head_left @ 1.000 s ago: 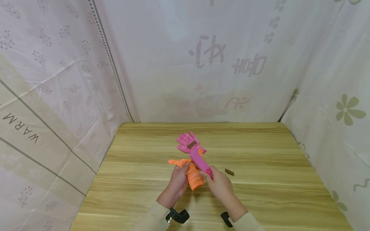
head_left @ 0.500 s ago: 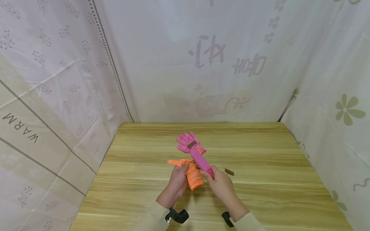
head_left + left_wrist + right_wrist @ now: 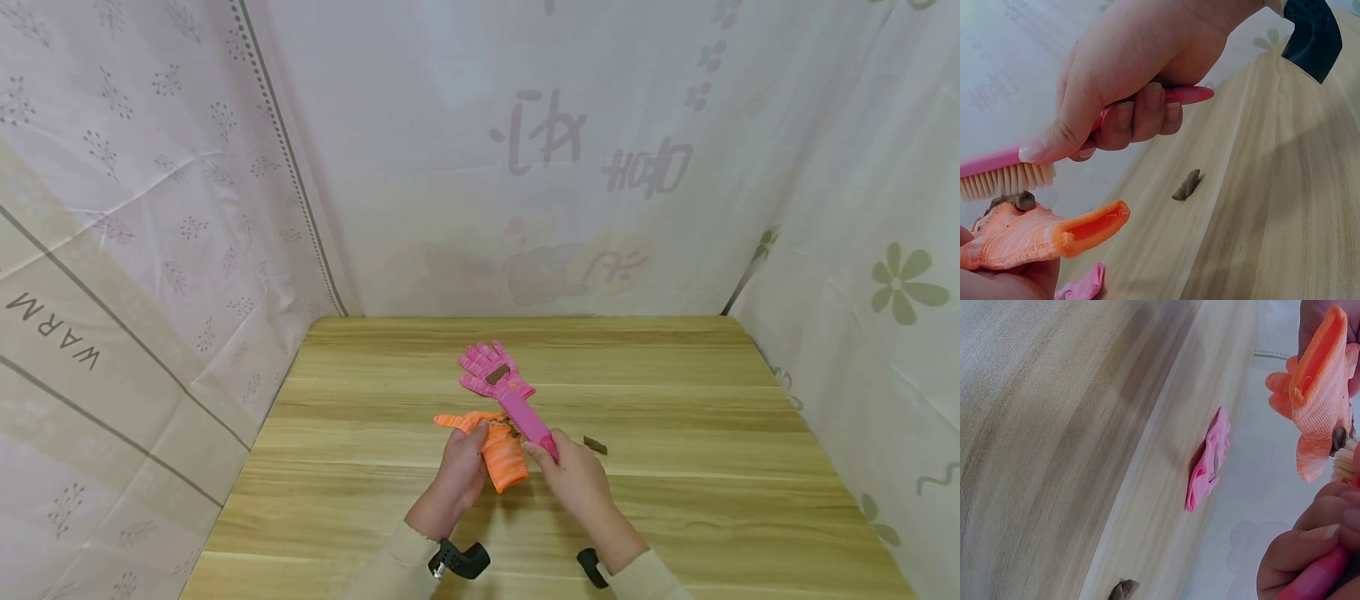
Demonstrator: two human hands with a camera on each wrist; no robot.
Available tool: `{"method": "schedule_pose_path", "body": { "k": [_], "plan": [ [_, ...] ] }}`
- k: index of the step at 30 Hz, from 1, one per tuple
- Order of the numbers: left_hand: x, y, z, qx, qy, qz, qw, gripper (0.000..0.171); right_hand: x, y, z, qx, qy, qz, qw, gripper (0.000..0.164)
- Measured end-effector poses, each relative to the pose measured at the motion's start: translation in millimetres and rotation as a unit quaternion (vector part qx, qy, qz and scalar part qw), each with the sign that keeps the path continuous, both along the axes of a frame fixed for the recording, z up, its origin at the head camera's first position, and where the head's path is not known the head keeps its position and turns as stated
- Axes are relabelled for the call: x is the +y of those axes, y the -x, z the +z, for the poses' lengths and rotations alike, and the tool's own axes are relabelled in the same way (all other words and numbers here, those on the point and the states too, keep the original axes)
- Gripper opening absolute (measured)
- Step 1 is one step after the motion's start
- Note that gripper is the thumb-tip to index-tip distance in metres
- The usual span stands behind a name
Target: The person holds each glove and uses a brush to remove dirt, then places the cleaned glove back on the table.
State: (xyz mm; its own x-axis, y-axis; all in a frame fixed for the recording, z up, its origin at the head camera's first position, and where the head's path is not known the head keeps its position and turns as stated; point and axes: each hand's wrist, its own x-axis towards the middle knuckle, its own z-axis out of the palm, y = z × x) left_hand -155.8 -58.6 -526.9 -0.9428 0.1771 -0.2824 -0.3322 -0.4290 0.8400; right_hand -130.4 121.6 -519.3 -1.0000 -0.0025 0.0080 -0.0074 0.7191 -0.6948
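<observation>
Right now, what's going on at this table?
A person's left hand holds an orange glove with brown lumps on it; the right hand grips a pink brush, bristles at the lumps. A pink glove bearing a brown patch lies farther back on the table; a loose brown piece lies to the right.

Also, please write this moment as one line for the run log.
left hand: holds orange glove | right hand: grips pink brush, bristles at brown lump on glove | table: pink glove, brown piece
</observation>
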Motion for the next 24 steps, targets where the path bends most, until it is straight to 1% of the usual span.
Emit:
{"method": "schedule_pose_path", "body": {
  "k": [7, 15, 20, 24],
  "plan": [
    [-0.7, 1.0, -1.3, -0.008, -0.002, 0.004, 1.0, 0.026, 1.2, 0.1, 0.8, -0.003, 0.0, -0.004, 1.0, 0.04],
    [-1.5, 3.1, -2.8, 0.007, -0.013, -0.006, 0.9999, 0.024, 2.4, -0.5, 2.6, -0.004, 0.002, -0.007, 1.0, 0.039],
    [-1.2, 3.3, -0.8, 0.01, -0.017, -0.001, 0.9998, 0.023, 2.2, -1.3, 3.9, -0.009, 0.034, -0.003, 0.999, 0.041],
    [-0.1, 4.5, 1.7, 0.013, -0.026, 0.001, 0.9996, 0.022, 2.0, -1.7, 4.2, -0.013, 0.054, -0.008, 0.998, 0.043]
  ]
}}
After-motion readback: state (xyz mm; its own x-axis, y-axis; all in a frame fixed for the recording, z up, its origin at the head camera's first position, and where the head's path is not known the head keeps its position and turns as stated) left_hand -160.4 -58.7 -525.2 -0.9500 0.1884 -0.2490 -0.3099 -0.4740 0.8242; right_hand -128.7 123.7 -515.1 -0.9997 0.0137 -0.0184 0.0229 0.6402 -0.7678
